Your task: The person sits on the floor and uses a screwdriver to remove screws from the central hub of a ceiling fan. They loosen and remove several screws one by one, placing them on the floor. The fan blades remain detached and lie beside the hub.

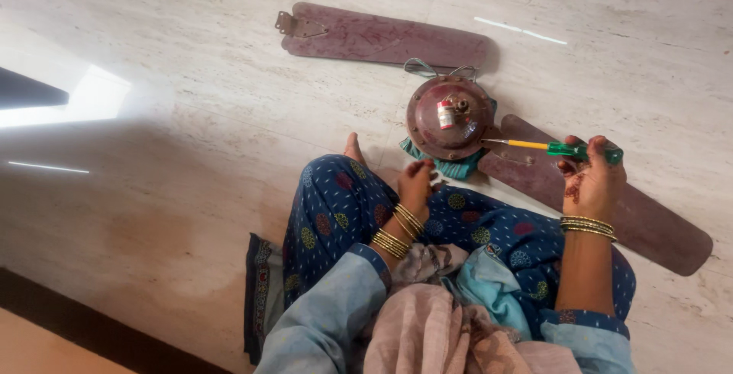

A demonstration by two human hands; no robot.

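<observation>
My right hand (592, 179) is shut on a screwdriver (553, 147) with a green handle and yellow shaft, whose tip points left at the round maroon fan motor (449, 118) on the floor. My left hand (416, 183) is closed near my knee, just below the motor, pinching something small and pale I cannot make out. The motor rests on a teal cloth (450, 166) and carries a small red and white cylinder on top. Both wrists wear gold bangles.
One detached maroon fan blade (382, 38) lies on the marble floor behind the motor. A second blade (611, 206) lies under my right hand. I sit cross-legged in blue patterned trousers. A dark strip runs along the lower left edge.
</observation>
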